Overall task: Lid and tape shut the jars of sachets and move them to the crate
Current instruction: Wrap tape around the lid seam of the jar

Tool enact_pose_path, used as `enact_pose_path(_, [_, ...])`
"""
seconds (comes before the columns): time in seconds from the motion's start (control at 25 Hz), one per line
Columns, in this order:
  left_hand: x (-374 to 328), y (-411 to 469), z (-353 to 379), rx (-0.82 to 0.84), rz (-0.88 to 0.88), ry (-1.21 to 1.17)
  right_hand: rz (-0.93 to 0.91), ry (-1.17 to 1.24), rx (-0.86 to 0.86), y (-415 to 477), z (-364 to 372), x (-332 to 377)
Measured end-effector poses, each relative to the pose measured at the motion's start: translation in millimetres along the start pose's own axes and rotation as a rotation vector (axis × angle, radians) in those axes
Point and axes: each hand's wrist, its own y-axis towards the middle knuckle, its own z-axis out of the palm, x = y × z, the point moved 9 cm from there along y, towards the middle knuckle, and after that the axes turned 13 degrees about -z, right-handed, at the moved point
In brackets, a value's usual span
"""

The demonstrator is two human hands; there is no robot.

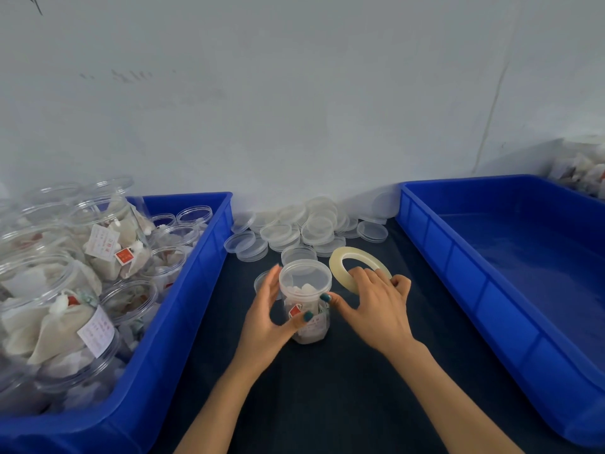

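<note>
Dark cloth table cover [327, 394], both forearms reaching in from the near edge. Small clear plastic jar of sachets [306, 291] stands upright on the cloth between the hands, midway between the two crates. Left hand [268, 309] grasps the jar from its left side, fingers behind it, thumb curled across the front. Right hand [376, 306] just right of the jar: fingers hooked through a pale yellowish ring-shaped roll of tape [336, 265], thumb tip touching the jar wall below the lid. Clear round lid [305, 273] sits on the jar's mouth; whether fully seated, cannot tell. Inside: off-white sachets, one small red square tag [295, 311], a white label [316, 321] with print too small to read. Behind the jar, a loose heap of clear round plastic lids [314, 224] against the pale wall [294, 93]. Blue plastic crate at the left [203, 257] holds many clear jars of sachets without lids [65, 306], piled and tilted; their white labels bear reddish print, not legible, plus red tags. Blue plastic crate at the right [458, 273] lies well apart from the jar. Far right corner: blurred pile of pale bags [586, 168].
</note>
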Motion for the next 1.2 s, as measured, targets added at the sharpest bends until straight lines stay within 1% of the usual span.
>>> enact_pose_path(0.2, [3, 24, -10, 0.016, -0.053, -0.066, -0.011, 0.004, 0.003, 0, -3, -3])
enact_pose_path(0.32, [9, 34, -12, 0.140, -0.109, -0.114, -0.028, 0.013, 0.001, 2, -5, -2])
enact_pose_path(0.4, [15, 38, -11, 0.180, -0.163, -0.178, -0.033, 0.022, 0.006, 3, -5, -1])
enact_pose_path(0.48, [20, 35, -10, 0.172, -0.201, -0.260, -0.031, 0.024, 0.012, 2, -5, -2])
enact_pose_path(0.52, [21, 31, -8, 0.165, -0.206, -0.264, -0.029, 0.022, 0.014, 1, -5, -2])
enact_pose_path(0.56, [20, 26, -3, 0.166, -0.197, -0.219, -0.027, 0.021, 0.013, 0, -4, -2])
enact_pose_path(0.64, [16, 18, 10, 0.148, -0.174, -0.090, -0.030, 0.024, 0.012, 0, -4, 0])
enact_pose_path(0.68, [15, 17, 17, 0.125, -0.172, -0.061, -0.032, 0.027, 0.018, 0, -4, 1])
enact_pose_path(0.8, [5, 18, 17, -0.034, -0.134, 0.003, -0.032, 0.054, 0.041, 0, -6, 1])
enact_pose_path(0.88, [-2, 19, 8, -0.089, -0.110, 0.033, -0.048, 0.067, 0.069, -1, -9, -6])
enact_pose_path(1.0, [-9, 17, -2, -0.012, -0.118, -0.021, -0.112, -0.003, 0.074, -5, -22, -12])
enact_pose_path(1.08, [-14, 14, 0, 0.041, -0.119, -0.057, -0.110, -0.024, 0.066, -5, -29, -15])
enact_pose_path(1.2, [-13, 12, 4, 0.097, -0.168, -0.145, -0.065, 0.070, 0.089, -3, -31, -18])
